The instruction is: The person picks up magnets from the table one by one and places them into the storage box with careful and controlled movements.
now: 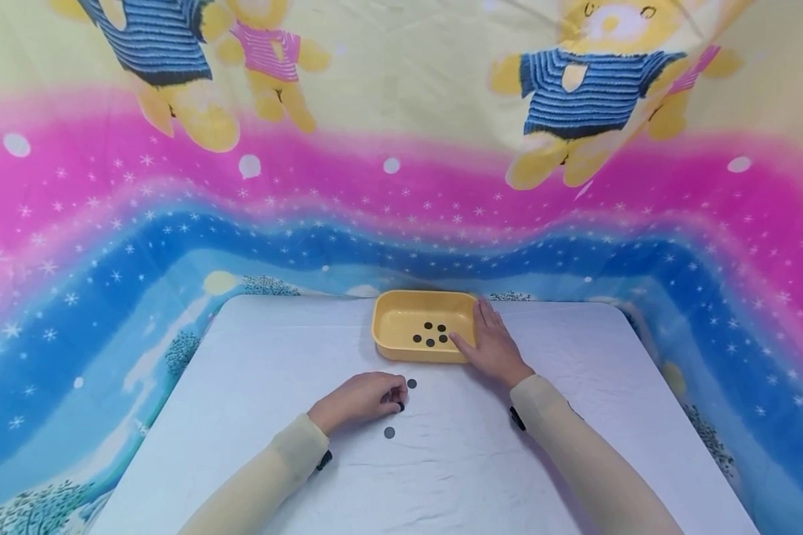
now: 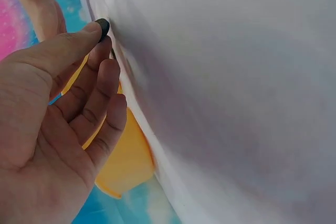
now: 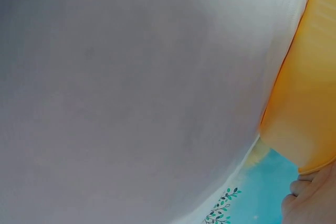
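Note:
Between thumb and fingertip my left hand (image 1: pixel 361 400) pinches a small black disc (image 2: pixel 104 29), just above the white tabletop. Its other fingers are loosely bent in the left wrist view. Two more dark discs lie near it, one disc (image 1: pixel 411 383) just beyond the fingertips and another disc (image 1: pixel 389 432) closer to me. My right hand (image 1: pixel 497 349) holds the right end of a yellow plastic box (image 1: pixel 401 355), thumb over the rim and fingers along the outer side. Several dark discs (image 1: pixel 430 342) lie on the box's floor. In the right wrist view, the fingers (image 3: pixel 300 188) show beside the box's edge.
A white cloth (image 1: pixel 274 334) covers the table, slightly wrinkled. The box stands near the far edge. Behind and along both sides hangs a printed curtain (image 1: pixel 401 200) with bears and snowflakes, close to the table's edges.

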### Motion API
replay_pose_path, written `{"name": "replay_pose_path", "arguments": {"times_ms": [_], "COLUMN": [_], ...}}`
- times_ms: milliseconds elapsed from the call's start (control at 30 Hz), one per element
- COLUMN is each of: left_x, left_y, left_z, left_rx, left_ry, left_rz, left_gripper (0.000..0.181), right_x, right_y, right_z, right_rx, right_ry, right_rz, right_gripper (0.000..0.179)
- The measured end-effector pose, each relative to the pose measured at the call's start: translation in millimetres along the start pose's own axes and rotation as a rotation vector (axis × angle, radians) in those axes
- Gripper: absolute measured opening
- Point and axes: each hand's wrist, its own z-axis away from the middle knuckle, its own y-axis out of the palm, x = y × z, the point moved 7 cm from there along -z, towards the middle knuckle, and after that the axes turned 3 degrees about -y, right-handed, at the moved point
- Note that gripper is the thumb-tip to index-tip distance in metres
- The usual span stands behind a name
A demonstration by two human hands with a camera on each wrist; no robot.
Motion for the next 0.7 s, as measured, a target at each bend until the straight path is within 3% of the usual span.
{"name": "replay_pose_path", "arguments": {"times_ms": [200,700], "left_x": [-1.3,-1.2], "left_y": [-9.3,-49.1], "left_z": [-3.4,-24.0], "left_rx": [-0.034,-0.142], "left_ry": [-0.016,-0.053], "left_rz": [0.023,0.242], "left_gripper": [0.010,0.006], "right_x": [-0.3,3.2], "right_y": [0.2,-1.8], "right_z": [0.1,1.9], "right_rx": [-0.001,0.018], "right_ry": [0.001,0.010], "right_rz": [-0.002,0.010], "right_gripper": [0.103,0.106]}}
